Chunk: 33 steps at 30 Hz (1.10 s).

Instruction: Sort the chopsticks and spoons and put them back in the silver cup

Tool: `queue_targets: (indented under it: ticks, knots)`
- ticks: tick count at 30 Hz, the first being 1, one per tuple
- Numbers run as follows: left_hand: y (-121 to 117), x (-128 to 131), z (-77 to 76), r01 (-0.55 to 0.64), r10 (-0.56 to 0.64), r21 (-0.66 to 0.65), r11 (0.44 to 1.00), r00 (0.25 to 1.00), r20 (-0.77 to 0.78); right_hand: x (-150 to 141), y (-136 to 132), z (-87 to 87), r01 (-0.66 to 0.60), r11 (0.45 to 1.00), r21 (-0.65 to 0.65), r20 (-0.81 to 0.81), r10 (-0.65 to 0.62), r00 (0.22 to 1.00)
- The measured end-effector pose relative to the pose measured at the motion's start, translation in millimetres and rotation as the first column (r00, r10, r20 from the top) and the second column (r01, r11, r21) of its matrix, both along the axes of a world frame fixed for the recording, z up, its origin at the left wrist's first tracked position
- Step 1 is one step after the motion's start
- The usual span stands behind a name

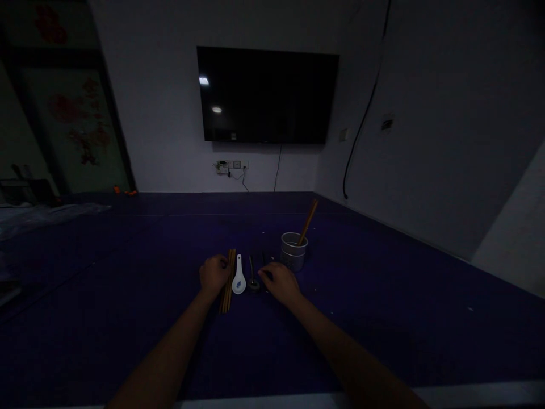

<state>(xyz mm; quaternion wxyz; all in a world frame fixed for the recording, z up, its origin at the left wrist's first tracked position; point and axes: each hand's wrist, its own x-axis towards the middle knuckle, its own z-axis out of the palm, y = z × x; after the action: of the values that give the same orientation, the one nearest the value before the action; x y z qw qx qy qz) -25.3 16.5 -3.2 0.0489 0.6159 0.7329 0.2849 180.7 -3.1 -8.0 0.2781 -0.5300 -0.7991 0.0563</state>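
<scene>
Several wooden chopsticks (pixel 227 295) lie side by side on the dark blue surface. My left hand (pixel 214 275) is at their left edge, its curled fingers pressed against them. Just right of the chopsticks lies a white soup spoon (pixel 239 284) with a blue mark in its bowl, handle pointing away from me. A dark spoon (pixel 254 284) rests beside it, parallel. My right hand (pixel 281 280) is low over the surface to the right of the dark spoon, thumb and fingers closed together. A thin dark thing (pixel 263 258) shows by its fingertips, too dim to name.
A metal cup (pixel 293 253) holding wooden chopsticks (pixel 309 218) stands just beyond my right hand. Small white specks dot the blue surface (pixel 383 295). Crumpled clear plastic (pixel 51 216) lies at far left. A television (pixel 268 96) hangs on the back wall.
</scene>
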Motion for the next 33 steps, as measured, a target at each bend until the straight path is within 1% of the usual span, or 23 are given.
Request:
queue_targets:
  ticks: [15,19,23,28,30,33]
  knots:
    - [1,-3,-1.9,-0.009,0.009,0.026,1.000,1.000,-0.001,0,0,0.4,0.005,1.000,-0.017,0.009,-0.005,1.000]
    - [1,-4,-0.6,-0.033,0.034,0.016,0.999,0.999,-0.022,1,0,0.9,0.001,1.000,-0.020,0.005,-0.001,1.000]
    - [0,-4,0.3,-0.061,0.061,-0.001,0.998,0.996,-0.072,1,0,0.4,0.006,1.000,-0.004,0.002,-0.006,1.000]
    - [-3,-4,3.5,-0.087,0.080,-0.032,0.996,0.980,-0.183,1,1,-1.4,-0.008,1.000,0.005,0.004,0.008,1.000]
    - [-5,-3,6.4,-0.089,0.075,-0.052,0.995,0.971,-0.228,1,1,-1.8,-0.008,1.000,0.012,0.005,0.008,1.000]
    - [-9,0,11.4,-0.073,0.037,-0.105,0.992,0.951,-0.307,1,2,-1.7,-0.001,1.000,0.010,0.005,0.001,1.000]
